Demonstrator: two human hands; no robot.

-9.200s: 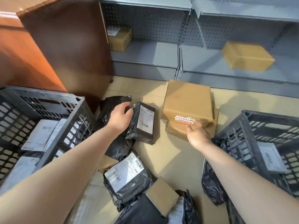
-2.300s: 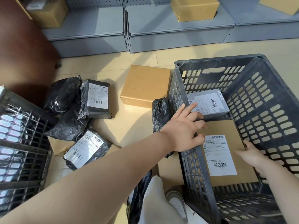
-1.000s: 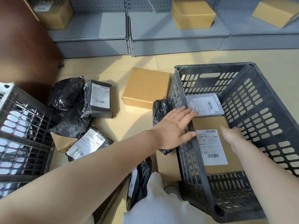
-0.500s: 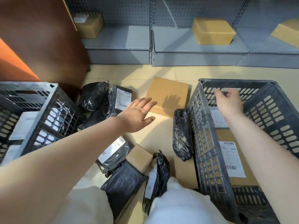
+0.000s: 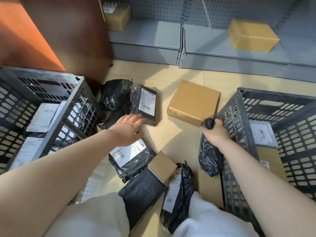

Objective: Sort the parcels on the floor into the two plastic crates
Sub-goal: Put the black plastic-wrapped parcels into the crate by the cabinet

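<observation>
Two hands low over scattered parcels. Left hand [image 5: 127, 129], fingers straight and spread, fingertips on near end of labelled black parcel [image 5: 145, 105]; long axis near-to-far, label up. Right hand [image 5: 215, 132], fingers curled, seemingly gripping top of black bag [image 5: 209, 151] against right crate [image 5: 236, 117].

- Beige tiled floor [image 5: 172, 135], with a sunlit patch near the shelving.
- Grey metal shelving [image 5: 201, 43] with a pegboard back along the far wall.
- Dark brown wooden cabinet [image 5: 68, 35] at left, its side lit orange.
</observation>
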